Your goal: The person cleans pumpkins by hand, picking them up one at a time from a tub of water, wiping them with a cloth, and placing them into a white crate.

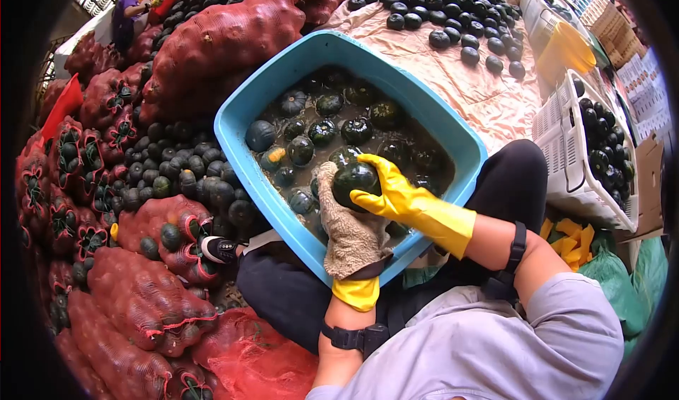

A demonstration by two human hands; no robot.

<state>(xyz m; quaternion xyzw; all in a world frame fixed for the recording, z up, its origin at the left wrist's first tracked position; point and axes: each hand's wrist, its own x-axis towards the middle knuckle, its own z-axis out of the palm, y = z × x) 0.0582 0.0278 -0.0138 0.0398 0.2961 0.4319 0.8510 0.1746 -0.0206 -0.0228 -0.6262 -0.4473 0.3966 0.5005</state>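
Observation:
A wet, dark green squash (355,181) is held between my two hands above the muddy water. My left hand (351,234) wears a tan fluffy cleaning mitt over a yellow glove and presses against the squash's left side. On its right side, my right hand (396,191), in a yellow rubber glove, curls its fingers and thumb around it. Beneath them is a blue tub (262,205) of brown water, in which several dark green squashes (322,132) float. One small squash (274,155) there has a yellow-orange patch.
Red mesh sacks (223,39) of squashes crowd the left, beside a loose pile (187,166). More squashes (453,14) lie on a pinkish sheet (488,99) beyond the tub. At right stand a filled white crate (566,156) and a cardboard box (649,181). Another person (127,11) is at far left.

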